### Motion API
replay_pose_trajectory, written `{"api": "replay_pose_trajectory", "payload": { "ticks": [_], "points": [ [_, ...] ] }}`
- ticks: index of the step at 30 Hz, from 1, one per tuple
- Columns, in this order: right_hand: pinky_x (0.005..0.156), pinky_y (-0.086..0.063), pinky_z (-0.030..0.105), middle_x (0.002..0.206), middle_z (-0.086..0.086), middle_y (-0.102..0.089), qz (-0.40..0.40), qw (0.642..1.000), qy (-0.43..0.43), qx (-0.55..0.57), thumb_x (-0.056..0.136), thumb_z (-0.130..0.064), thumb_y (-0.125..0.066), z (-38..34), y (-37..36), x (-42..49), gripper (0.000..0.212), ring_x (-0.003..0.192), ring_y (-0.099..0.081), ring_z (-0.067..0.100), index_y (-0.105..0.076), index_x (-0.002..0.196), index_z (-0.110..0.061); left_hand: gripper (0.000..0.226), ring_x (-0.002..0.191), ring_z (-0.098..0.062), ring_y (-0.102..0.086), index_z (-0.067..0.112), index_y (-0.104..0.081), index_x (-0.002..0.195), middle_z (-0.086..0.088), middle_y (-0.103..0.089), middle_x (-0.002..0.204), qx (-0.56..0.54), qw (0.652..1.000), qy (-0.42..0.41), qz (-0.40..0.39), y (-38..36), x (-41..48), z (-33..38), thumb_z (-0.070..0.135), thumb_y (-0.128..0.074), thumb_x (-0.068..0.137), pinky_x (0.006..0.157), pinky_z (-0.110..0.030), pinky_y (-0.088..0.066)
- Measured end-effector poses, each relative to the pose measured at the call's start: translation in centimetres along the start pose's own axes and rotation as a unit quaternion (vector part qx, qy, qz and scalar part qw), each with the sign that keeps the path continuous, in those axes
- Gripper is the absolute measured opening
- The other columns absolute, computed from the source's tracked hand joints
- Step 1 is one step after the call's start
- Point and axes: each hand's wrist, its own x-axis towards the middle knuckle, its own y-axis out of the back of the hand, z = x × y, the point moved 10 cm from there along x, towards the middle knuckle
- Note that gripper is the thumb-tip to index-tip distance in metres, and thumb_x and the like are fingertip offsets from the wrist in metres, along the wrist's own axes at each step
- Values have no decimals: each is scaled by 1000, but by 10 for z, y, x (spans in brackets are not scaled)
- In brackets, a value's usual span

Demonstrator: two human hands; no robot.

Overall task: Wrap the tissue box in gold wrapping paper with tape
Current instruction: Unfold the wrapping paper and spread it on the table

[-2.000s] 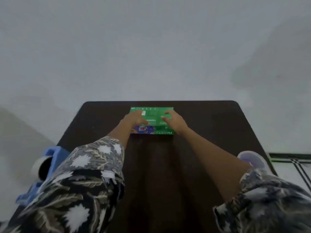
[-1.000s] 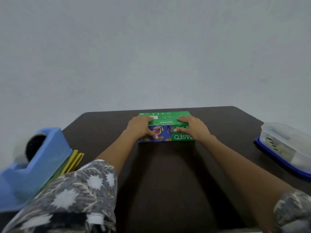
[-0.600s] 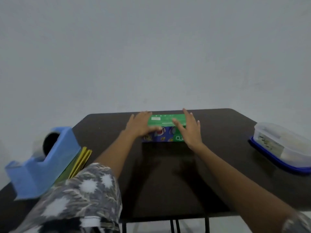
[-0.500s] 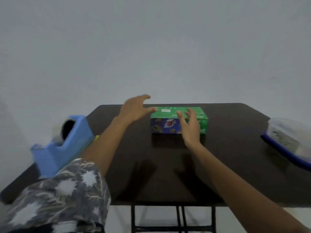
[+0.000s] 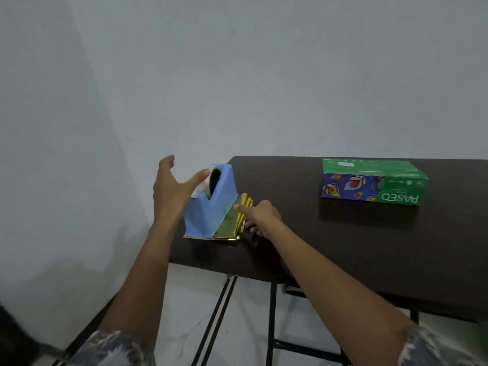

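A green and purple tissue box point(image 5: 369, 182) lies alone on the dark table point(image 5: 343, 247), at the back right. At the table's left end a blue tape dispenser point(image 5: 211, 204) stands on a folded stack of gold wrapping paper point(image 5: 232, 223). My left hand point(image 5: 174, 191) hovers open just left of the dispenser, thumb near its tape roll. My right hand point(image 5: 260, 215) rests on the table beside the gold paper, its index finger touching the paper's right edge. Neither hand holds anything.
The table's left end and front edge are close to the dispenser and paper. Black metal table legs point(image 5: 219, 313) show below the front edge. A plain grey wall point(image 5: 237, 75) stands behind the table.
Both hands left the tissue box and moved left to the tape dispenser and gold paper. The view swung left, so the box sits at the right and the plastic container is out of view.
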Motion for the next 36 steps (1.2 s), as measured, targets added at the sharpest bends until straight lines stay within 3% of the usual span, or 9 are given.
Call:
{"api": "replay_pose_trajectory", "payload": {
  "ticks": [5,10,15,20,25,27,29,33,36],
  "points": [
    [73,-47,29,105,6,-67,50,981,14,-185,75,-56,-68,-15,0,5,55,95,-65,22,-58,106,-12,107,129,-20,-40,21,-14,149,-2,-35,146,-45,987,127,-88,-26,-28,-43,40,-82,67,98,-35,-38],
    [78,-43,29,119,5,-60,68,973,-5,-221,78,-41,-73,-15,1,8,51,110,-58,22,-54,116,-13,91,104,-19,-48,20,-31,143,-3,-47,131,-9,991,119,-65,-32,-44,-54,24,-83,69,75,-26,-42],
    [57,-42,22,103,4,-69,56,983,-5,-175,84,-29,-68,-9,4,18,20,86,-66,18,-59,94,-14,82,102,-25,-57,14,-48,136,-8,-60,120,27,992,118,-34,-22,-30,-53,22,-85,63,82,-38,-51],
    [80,-53,36,103,7,-65,69,994,-21,-85,78,-26,-71,17,56,28,26,91,-64,22,-59,96,-12,85,109,-28,-57,14,-46,138,-9,-59,123,37,992,110,-41,-27,-27,-56,22,-85,63,89,-42,-50],
    [50,-33,26,76,6,-53,28,997,-62,26,84,-14,-67,48,103,22,12,56,-45,14,-57,88,-7,91,123,-27,-48,17,-36,144,-8,-51,135,15,994,96,-52,-32,-33,-63,25,-84,67,92,-35,-43],
    [51,-36,27,74,6,-49,38,997,-62,37,84,-11,-66,55,125,18,12,59,-44,14,-55,87,-7,94,126,-27,-45,18,-31,146,-8,-47,140,9,993,98,-69,-34,-34,-61,26,-84,68,91,-33,-41],
    [66,-43,31,96,11,-57,42,995,-64,67,84,-12,-68,68,144,15,30,81,-51,19,-54,109,-2,101,133,-27,-37,16,-22,148,-7,-37,147,15,992,99,-70,-33,-40,-52,30,-83,69,94,-33,-37],
    [85,-49,38,117,12,-59,127,986,-58,88,73,-23,-79,93,184,14,57,100,-54,24,-54,120,-2,90,136,-15,-29,13,-24,147,-6,-33,149,28,996,-54,72,-26,-68,16,40,-74,77,111,-40,-31],
    [78,-48,34,90,7,-64,154,987,-20,35,74,-28,-78,98,205,9,33,89,-57,23,-70,97,-5,47,130,-14,-41,15,-51,129,-2,-49,137,-3,983,-172,-65,-113,-92,78,33,-64,88,108,-35,-35]
  ]
}}
